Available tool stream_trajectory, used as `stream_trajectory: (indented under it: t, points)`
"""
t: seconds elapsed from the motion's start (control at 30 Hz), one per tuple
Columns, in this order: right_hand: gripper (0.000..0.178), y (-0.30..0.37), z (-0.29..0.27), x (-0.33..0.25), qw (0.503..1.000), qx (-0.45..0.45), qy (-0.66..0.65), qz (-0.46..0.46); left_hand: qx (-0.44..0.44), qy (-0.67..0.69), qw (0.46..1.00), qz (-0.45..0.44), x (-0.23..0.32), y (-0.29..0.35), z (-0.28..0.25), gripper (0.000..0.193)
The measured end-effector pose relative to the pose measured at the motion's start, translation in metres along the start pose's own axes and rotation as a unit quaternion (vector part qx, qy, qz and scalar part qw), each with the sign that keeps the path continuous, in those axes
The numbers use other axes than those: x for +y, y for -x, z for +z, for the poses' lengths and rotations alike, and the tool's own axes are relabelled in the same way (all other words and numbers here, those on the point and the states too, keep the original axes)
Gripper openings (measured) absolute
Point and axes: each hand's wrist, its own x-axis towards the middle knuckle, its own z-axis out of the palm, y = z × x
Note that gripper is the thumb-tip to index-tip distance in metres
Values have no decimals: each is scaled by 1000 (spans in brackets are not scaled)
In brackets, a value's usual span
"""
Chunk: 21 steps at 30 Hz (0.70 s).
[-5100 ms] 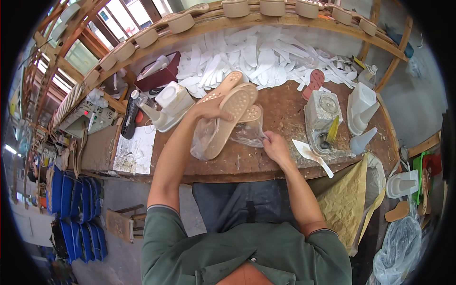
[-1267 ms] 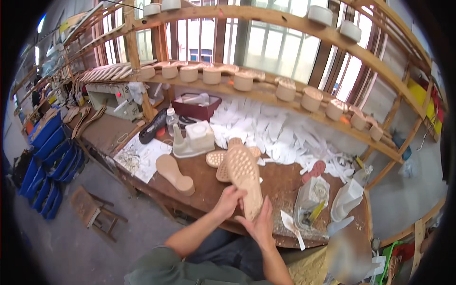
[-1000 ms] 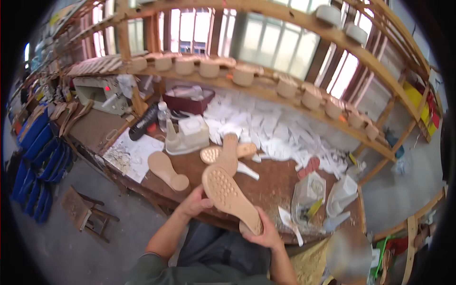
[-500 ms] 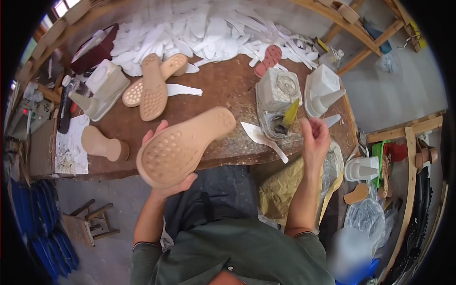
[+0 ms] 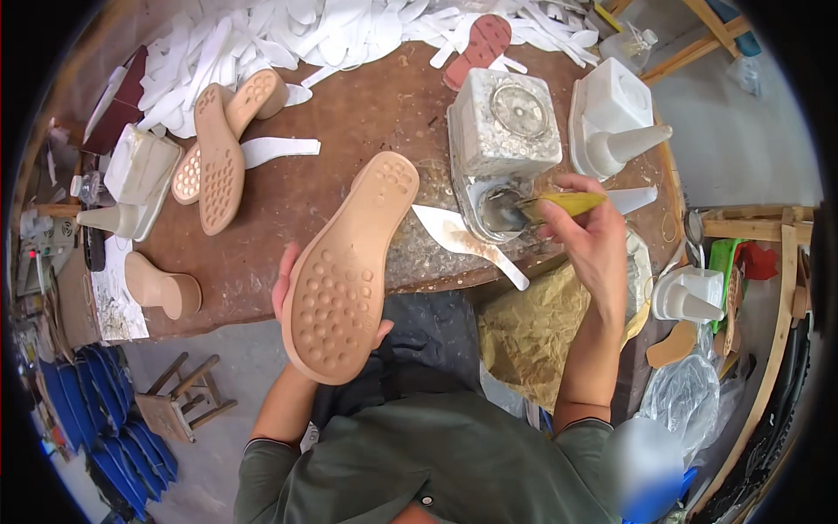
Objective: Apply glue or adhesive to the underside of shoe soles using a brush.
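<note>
Head view: two bare hands worked apart over a worktop (image 5: 375, 96). The left hand (image 5: 286, 279) was clamped around the wide end of a tan sole (image 5: 340, 284), its fingers showing at the left edge, its thumb at the right, its palm hidden beneath. The sole was held up over the worktop's near edge, dimpled face up, narrow end pointing away. The right hand (image 5: 589, 231) pinched a yellow tool (image 5: 576, 203) whose lower end dipped into the cup of a grimy white pot (image 5: 506, 131).

By its look, the sole was probably light, firm with a little give, and matte enough not to slip. The side edges at the wide end seemed the best hold, leaving the dimples untouched; a grip on the narrow end alone might have let it tip.

Just right of the sole lay a stained white cutout (image 5: 454, 234). Farther left lay a heeled tan piece (image 5: 161, 284) and crossed soles (image 5: 218, 166). A second white pot (image 5: 615, 100) stood right of the first. Beyond were a red sole (image 5: 480, 48) and a heap of white strips (image 5: 288, 35). Below left, on the floor, stood a wooden stool (image 5: 175, 406).
</note>
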Motion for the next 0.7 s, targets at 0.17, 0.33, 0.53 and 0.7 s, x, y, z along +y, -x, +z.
stream_trajectory:
  t: [0.17,0.33,0.53,0.7]
  points:
    - [20,-1,0,18,997,-6,73,-9,4,-28,1000,-2,-2,2,13,92]
    - [16,-6,11,21,969,3,209,-131,14,44,999,4,-10,3,20,86]
    - [16,-1,9,8,972,8,209,-105,-6,343,931,-126,-10,3,21,96]
    - [18,7,1,-12,985,45,157,-60,-22,563,796,-221,-5,5,15,105]
